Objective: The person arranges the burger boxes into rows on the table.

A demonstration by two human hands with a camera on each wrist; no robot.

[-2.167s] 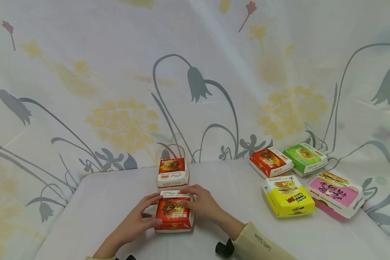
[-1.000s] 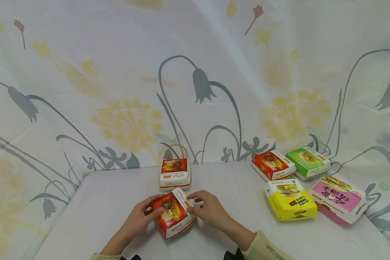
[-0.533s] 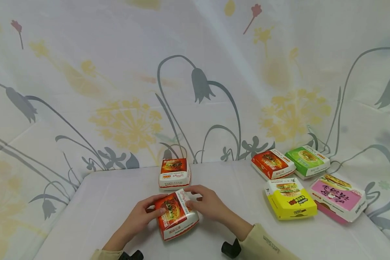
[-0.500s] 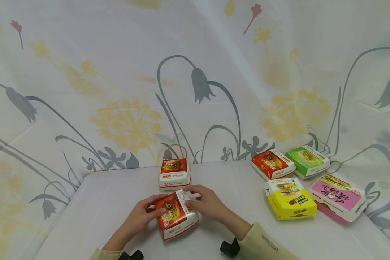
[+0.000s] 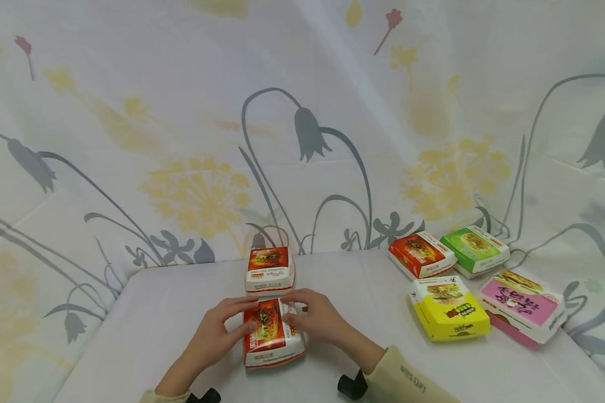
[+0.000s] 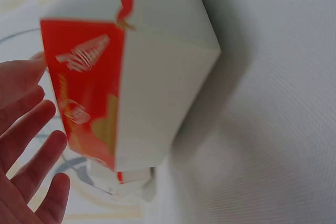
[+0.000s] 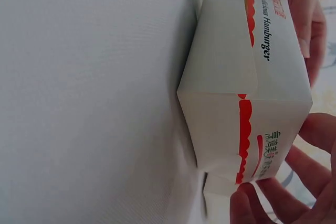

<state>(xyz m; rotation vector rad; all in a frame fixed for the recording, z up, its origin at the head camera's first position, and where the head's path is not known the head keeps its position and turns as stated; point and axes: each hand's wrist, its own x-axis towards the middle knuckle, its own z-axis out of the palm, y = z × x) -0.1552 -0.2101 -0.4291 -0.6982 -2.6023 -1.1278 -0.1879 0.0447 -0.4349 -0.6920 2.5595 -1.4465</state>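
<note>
Six printed cartons sit on a white cloth surface (image 5: 373, 319), seen from the head with twelve o'clock pointing away from the person. Behind it, a pale curtain (image 5: 201, 112) hangs as a backdrop, patterned with grey drooping bellflowers and yellow blossom heads.

The front red-and-white box (image 5: 268, 333) lies between the two hands, low against the cloth. At its nine o'clock is the left hand (image 5: 217, 330), thumb on the lid and forefinger at the eleven o'clock corner, the fingers loosely bent and spread. At three o'clock, the right hand (image 5: 317, 317) holds it likewise, thumb on the lid and fingers bent over the one o'clock corner. How firmly either grips cannot be told. The rear red-and-white box (image 5: 269, 274) stands just beyond, at twelve; whether the two touch is unclear.

Well apart, a third red box (image 5: 420, 254) lies at two o'clock with a green box (image 5: 475, 250) beside it, while a yellow box (image 5: 450, 309) and a pink box (image 5: 523, 305) lie out at three.

All look like folded card with a slight gloss, square-topped with sloping sides. The front one carries a burger picture, scalloped red edging and "Delicious Hamburger" lettering. Its walls are plain white low down; the cloth shows a fine weave.
</note>
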